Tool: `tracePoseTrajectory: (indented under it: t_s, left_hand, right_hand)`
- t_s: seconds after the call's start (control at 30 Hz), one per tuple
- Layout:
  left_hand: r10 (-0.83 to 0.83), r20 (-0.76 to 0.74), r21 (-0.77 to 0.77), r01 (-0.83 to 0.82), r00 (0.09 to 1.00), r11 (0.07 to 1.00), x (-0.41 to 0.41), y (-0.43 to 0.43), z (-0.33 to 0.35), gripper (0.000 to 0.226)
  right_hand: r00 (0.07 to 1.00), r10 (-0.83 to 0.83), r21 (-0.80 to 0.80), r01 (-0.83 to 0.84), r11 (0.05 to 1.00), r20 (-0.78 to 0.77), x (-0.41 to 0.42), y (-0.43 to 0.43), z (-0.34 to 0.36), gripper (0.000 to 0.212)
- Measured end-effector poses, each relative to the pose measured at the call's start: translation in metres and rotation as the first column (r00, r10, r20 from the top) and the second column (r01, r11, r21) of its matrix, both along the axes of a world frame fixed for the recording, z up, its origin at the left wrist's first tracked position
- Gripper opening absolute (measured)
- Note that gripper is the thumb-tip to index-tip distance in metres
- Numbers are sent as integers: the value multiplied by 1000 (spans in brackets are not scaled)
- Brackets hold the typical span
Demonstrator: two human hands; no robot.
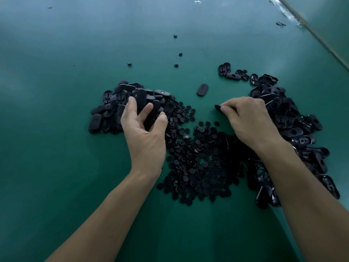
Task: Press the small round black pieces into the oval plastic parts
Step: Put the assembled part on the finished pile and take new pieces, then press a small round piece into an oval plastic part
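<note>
Head view: your left hand (145,127) hovers over the left pile of oval parts (107,110), fingers spread and loosely bent; whether it holds one cannot be told; your right hand (249,118) pinches a small black piece (217,107) at its fingertips, above the heap of round pieces (198,163) on the green table (56,129); a second pile of ovals (294,125) lies to the right; a lone oval (202,89) sits between the piles.

No readable text, label, brand, number or sign shows anywhere.
</note>
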State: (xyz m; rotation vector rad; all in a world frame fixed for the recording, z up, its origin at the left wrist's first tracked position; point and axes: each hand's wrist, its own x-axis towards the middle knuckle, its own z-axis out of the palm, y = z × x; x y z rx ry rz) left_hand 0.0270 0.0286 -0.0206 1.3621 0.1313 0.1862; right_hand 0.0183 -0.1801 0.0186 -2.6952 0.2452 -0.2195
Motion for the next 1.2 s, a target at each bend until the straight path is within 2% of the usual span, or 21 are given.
tracePoseTrajectory:
  t_s: [0.1,0.17,0.3,0.37,0.43,0.57,0.8,1.03,1.2]
  left_hand:
    - [-8,33,47,7,999,999,-2,0,1,81]
    - [-27,71,51,23,997,998,-4,0,2,73]
    - [-132,135,89,121,982,989,-6,-1,3,26]
    - [-202,151,105,188,968,977,-9,-2,4,16]
    - [-252,152,136,233,956,963,-11,-3,6,17]
    - [-250,131,91,239,959,967,-10,-2,4,10]
    - [-217,129,30,215,968,976,-8,-2,6,16]
    - [-235,109,27,233,966,972,-8,-2,7,15]
    - [-278,120,120,264,953,957,-11,-1,7,13]
  right_hand:
    - [998,-38,66,35,997,58,1,2,1,21]
    - [994,-49,233,24,972,102,0,9,5,15]
    - [988,80,525,-138,840,131,-6,33,14,15]
    - [979,163,550,-206,809,126,-10,45,14,10]
    - [969,211,582,-246,775,128,-12,53,12,8]
    - [970,189,699,-240,674,151,-13,57,7,11]
    - [981,158,682,-191,706,111,-12,48,7,5]
    - [986,128,750,-162,641,103,-13,49,3,6]
    - [980,125,710,-197,676,153,-10,50,6,12]
